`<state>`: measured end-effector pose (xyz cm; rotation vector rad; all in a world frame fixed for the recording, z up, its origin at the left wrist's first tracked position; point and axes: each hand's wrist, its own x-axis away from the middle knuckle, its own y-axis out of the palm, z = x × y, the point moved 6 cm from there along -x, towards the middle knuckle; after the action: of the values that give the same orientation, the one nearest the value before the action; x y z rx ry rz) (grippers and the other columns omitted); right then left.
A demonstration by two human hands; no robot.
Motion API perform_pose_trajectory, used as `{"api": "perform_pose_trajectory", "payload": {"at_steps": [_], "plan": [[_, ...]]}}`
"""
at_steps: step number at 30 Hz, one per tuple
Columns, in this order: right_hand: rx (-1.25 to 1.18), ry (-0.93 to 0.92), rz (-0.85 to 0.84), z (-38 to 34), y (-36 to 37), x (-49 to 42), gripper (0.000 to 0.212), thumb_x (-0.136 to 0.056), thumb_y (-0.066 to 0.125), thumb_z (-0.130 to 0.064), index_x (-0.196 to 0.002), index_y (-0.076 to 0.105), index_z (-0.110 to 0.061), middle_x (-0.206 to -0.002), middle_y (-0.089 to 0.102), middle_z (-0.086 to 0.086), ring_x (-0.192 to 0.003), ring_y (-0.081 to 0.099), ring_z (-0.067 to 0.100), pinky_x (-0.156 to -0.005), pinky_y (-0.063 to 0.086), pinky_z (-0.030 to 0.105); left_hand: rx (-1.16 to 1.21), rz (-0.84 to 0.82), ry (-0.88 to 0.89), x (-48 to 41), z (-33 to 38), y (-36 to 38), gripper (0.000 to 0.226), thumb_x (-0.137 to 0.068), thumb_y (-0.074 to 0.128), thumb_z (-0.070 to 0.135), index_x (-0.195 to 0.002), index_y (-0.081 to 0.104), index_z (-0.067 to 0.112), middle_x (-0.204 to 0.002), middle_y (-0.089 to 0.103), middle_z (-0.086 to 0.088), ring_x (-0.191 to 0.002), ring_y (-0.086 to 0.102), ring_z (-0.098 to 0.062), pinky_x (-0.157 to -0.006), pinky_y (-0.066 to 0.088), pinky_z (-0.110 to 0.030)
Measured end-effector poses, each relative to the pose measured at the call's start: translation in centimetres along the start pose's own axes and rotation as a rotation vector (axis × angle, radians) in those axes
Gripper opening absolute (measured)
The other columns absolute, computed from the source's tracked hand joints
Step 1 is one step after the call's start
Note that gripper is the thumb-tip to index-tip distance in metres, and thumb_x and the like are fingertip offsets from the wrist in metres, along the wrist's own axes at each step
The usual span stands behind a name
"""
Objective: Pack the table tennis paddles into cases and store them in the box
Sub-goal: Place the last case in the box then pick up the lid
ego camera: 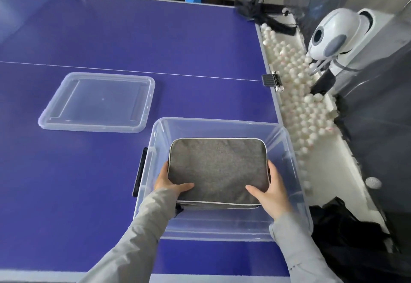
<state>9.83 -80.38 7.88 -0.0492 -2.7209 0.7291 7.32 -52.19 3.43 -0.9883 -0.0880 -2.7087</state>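
The blue table tennis table (89, 38) carries everything, and the clear plastic box (213, 236) stands at its near right corner, close enough for the person to reach in; beyond the box's right side a trough of white balls (293, 105) runs along the table edge, with a white ball machine (329, 38) standing behind the trough, neither of which belongs to this job; the box's clear lid (97, 102) lies flat to the box's far left, well apart, probably put there to keep the opening free until packing is finished; inside the box a grey fabric case (218, 167) with pale piping is held level, filling most of the floor, and it is probably kept flat so that it seats squarely; whether it already rests on the bottom I cannot tell, nor whether the doubled piping at its near edge is a gusset or a second case beneath; no paddle shows, so any is presumably zipped inside; the left hand (169, 182) grips the case's left edge and the right hand (271, 190) its right edge, thumbs lying on top, fingers wrapped round the sides, a two-sided hold that keeps it from tipping; a black latch (139, 171) sits on the box's left wall; no brand, label or writing is readable.
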Motion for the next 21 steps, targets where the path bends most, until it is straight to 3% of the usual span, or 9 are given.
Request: {"api": "perform_pose_trajectory", "payload": {"at_steps": [5, 9, 14, 18, 21], "plan": [[0.033, -0.013, -0.004, 0.2, 0.1, 0.1, 0.088, -0.076, 0.077, -0.012, -0.147, 0.026, -0.023, -0.139, 0.038, 0.002, -0.129, 0.040, 0.018, -0.109, 0.034, 0.038, -0.102, 0.030, 0.045, -0.3, 0.2, -0.3, 0.077, -0.042, 0.088, 0.018, -0.088, 0.048, 0.065, -0.110, 0.061, 0.007, -0.088, 0.062, -0.022, -0.049, 0.053, -0.030], [0.048, -0.019, 0.018, 0.6, 0.2, 0.2, 0.085, -0.077, 0.076, -0.014, -0.146, 0.027, -0.023, -0.140, 0.038, 0.002, -0.130, 0.039, 0.019, -0.108, 0.033, 0.036, -0.199, 0.053, 0.097, -0.5, 0.5, -0.4, 0.087, -0.050, 0.089, 0.016, -0.118, 0.045, 0.046, -0.112, 0.060, 0.003, -0.105, 0.059, -0.028, -0.080, 0.054, -0.040], [0.062, -0.017, 0.042, 0.4, 0.0, 0.3, 0.081, -0.076, 0.077, -0.018, -0.144, 0.033, -0.025, -0.139, 0.043, 0.003, -0.126, 0.044, 0.021, -0.103, 0.038, 0.038, -0.290, 0.070, 0.105, 0.0, 0.7, -0.4, 0.099, -0.061, 0.086, 0.024, -0.140, 0.028, 0.034, -0.129, 0.046, 0.003, -0.118, 0.049, -0.027, -0.087, 0.052, -0.048], [0.102, -0.035, 0.112, -1.0, -0.3, 1.1, 0.085, -0.074, 0.079, -0.019, -0.145, 0.032, -0.020, -0.145, 0.038, 0.005, -0.132, 0.038, 0.022, -0.108, 0.034, 0.040, -0.382, 0.049, 0.229, 1.9, 2.1, 0.1, 0.104, -0.068, 0.082, 0.038, -0.148, 0.017, 0.027, -0.148, 0.028, 0.004, -0.135, 0.032, -0.017, -0.108, 0.037, -0.042], [0.141, -0.081, 0.216, -3.5, 0.0, 2.1, 0.083, -0.074, 0.079, -0.021, -0.144, 0.034, -0.017, -0.145, 0.038, 0.007, -0.134, 0.035, 0.023, -0.110, 0.031, 0.039, -0.404, -0.007, 0.361, 3.8, 4.0, -0.2, 0.101, -0.072, 0.077, 0.043, -0.150, 0.017, 0.021, -0.152, 0.024, 0.005, -0.140, 0.025, -0.010, -0.115, 0.025, -0.032]]}}
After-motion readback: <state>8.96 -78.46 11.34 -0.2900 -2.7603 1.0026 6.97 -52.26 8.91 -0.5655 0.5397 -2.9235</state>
